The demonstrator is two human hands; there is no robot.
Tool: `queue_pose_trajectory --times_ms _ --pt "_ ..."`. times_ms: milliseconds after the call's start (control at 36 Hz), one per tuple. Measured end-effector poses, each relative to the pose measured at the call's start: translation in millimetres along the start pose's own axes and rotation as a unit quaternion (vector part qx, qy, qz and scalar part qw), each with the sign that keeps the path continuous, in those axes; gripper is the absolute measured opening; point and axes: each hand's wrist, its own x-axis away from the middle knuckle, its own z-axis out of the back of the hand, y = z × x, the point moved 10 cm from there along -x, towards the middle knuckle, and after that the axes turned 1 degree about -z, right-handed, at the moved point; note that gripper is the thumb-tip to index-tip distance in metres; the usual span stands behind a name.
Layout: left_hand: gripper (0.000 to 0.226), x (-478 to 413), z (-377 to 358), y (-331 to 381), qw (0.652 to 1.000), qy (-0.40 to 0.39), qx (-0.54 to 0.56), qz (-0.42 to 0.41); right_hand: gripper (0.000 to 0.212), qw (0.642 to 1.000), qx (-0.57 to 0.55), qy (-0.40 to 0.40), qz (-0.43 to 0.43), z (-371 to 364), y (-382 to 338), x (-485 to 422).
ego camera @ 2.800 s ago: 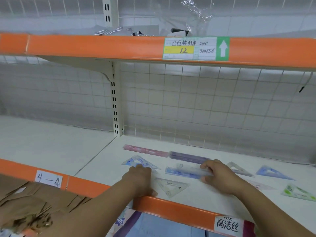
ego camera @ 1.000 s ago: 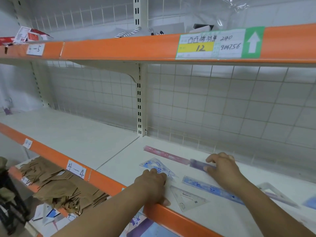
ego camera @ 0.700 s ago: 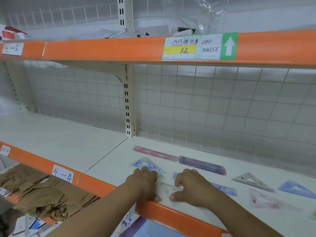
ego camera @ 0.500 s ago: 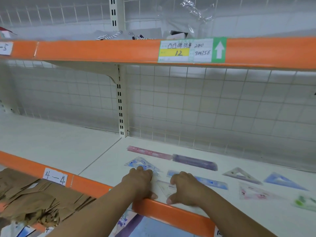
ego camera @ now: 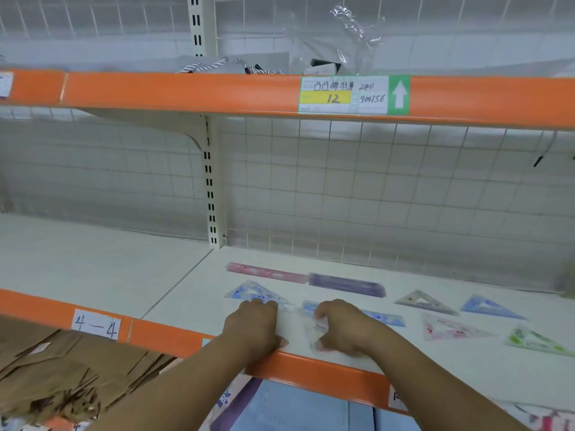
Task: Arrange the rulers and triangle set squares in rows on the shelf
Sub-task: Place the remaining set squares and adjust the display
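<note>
Shelf (ego camera: 193,293), white deck. Reference: purple ruler (ego camera: 347,284), lying flat towards the back.

- Pink ruler (ego camera: 264,272): left of the purple ruler, end to end with it in one line.
- Blue ruler (ego camera: 384,318): flat, in front of the purple ruler; left part hidden under the right hand.
- Clear set square (ego camera: 314,332): in front of the purple ruler's left end, blurred.
- Right hand (ego camera: 345,328): over the clear set square, fingers (ego camera: 326,307) curled, thumb and fingers pinching it.
- Left hand (ego camera: 253,328): front-left of the purple ruler, palm down on the deck, fingers (ego camera: 263,306) pressed together, tips at the near edge of a blue set square (ego camera: 253,292).
- Right of the purple ruler: grey set square (ego camera: 424,301), second blue set square (ego camera: 490,307), pink set square (ego camera: 451,329), green set square (ego camera: 535,340), all flat, apart.
</note>
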Motion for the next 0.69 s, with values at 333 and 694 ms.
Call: queue_pose_trajectory --times_ms 333,694 --pt "0.046 0 13 47 0.996 0.010 0.003 -0.094 0.018 0.938 -0.268 0.215 -0.043 40 53 25" --pt "0.049 5 3 118 0.979 -0.011 0.000 -0.202 0.053 0.812 -0.443 0.345 -0.159 39 139 97"
